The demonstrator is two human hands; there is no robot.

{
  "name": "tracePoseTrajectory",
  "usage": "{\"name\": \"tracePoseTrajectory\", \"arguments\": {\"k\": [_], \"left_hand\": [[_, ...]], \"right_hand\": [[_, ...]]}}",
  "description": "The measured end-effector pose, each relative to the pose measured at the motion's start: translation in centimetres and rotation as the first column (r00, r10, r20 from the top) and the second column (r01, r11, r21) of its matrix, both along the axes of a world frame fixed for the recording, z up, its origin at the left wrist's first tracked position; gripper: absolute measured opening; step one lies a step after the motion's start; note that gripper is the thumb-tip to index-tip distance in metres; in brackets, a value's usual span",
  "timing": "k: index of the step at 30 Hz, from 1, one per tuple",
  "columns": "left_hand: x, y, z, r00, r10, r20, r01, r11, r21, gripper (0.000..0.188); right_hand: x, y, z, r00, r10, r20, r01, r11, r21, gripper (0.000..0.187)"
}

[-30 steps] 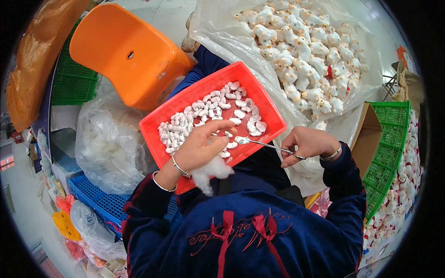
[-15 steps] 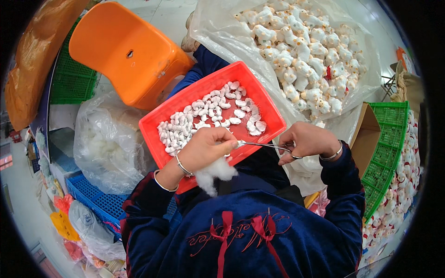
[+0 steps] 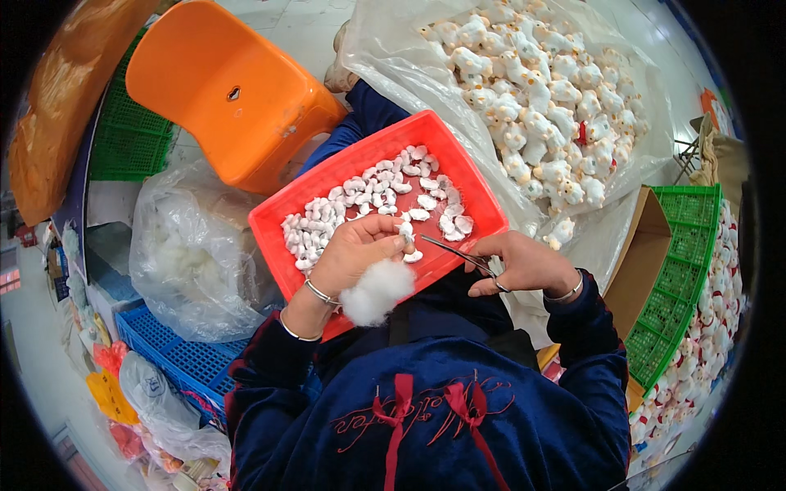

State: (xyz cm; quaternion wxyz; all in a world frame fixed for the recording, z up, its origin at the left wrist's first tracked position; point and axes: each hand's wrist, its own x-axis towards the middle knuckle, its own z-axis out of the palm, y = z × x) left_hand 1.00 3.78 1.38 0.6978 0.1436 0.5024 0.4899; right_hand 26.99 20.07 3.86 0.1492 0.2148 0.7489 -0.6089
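1. With 12 o'clock straight ahead of the wearer, we are seeing the left hand (image 3: pixel 348 250) pinching a small white piece (image 3: pixel 407 231) over the tray (image 3: pixel 473 176).
2. The piece is sitting at the left fingertips, between 2 and 3 o'clock from that palm. Its long axis seems to be running roughly 12 to 6, though the fingers are hiding part of it.
3. A slim tool (image 3: pixel 454 249) is pointing its tip toward 10, its rings toward 4. The tip is lying just beside the piece, apparently apart, on its 4 o'clock side.
4. The right hand (image 3: pixel 521 262) is gripping the rings; from there the piece is lying between 9 and 10. The left hand is nearer, being the one holding it.
5. Turning to materials around the tray, we are finding a blue mesh crate (image 3: pixel 176 348) at 8, a clear, crinkled bag (image 3: pixel 192 245) of pale fibre at 9, and a smooth, curved orange chair (image 3: pixel 221 90) at 10.
6. A soft ball of fluff (image 3: pixel 375 295) is hanging at the left hand's 5 o'clock; we cannot tell which fingers are gripping it.
7. The hard red tray is holding rounded, bean-like bits (image 3: pixel 315 229), some looking cupped.
8. Soft white toys (image 3: pixel 540 106) are lying heaped at 2, in thin clear plastic.
9. A cardboard box (image 3: pixel 639 258), then green mesh (image 3: pixel 679 278), are standing between 3 and 4.
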Motion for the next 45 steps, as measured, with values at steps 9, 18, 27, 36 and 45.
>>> {"name": "tracePoseTrajectory", "arguments": {"k": [9,18,27,36,45], "left_hand": [[0.1,-0.2,0.2,0.996,0.016,0.092,-0.011,0.998,-0.057,0.02],[0.2,-0.7,0.2,0.984,0.037,0.172,-0.036,0.999,-0.011,0.02],[0.7,-0.4,0.4,1.0,0.013,0.014,-0.013,1.0,0.016,0.02],[2.6,-0.2,0.4,0.76,0.117,-0.639,0.0,0.984,0.181,0.013],[2.4,0.6,-2.0,0.502,0.143,-0.853,0.035,0.982,0.185,0.014]], "right_hand": [[-1.0,-0.2,0.1,0.986,0.04,-0.165,-0.013,0.987,0.161,0.045],[-0.9,-0.1,0.2,0.988,0.026,-0.155,-0.002,0.988,0.155,0.044],[-1.0,-0.1,0.1,0.986,0.038,-0.164,-0.011,0.987,0.159,0.047],[-1.7,0.1,1.4,0.982,0.07,0.175,-0.074,0.997,0.015,0.051],[-4.2,-4.0,2.6,0.972,-0.036,0.232,-0.118,0.78,0.615,0.06]]}}
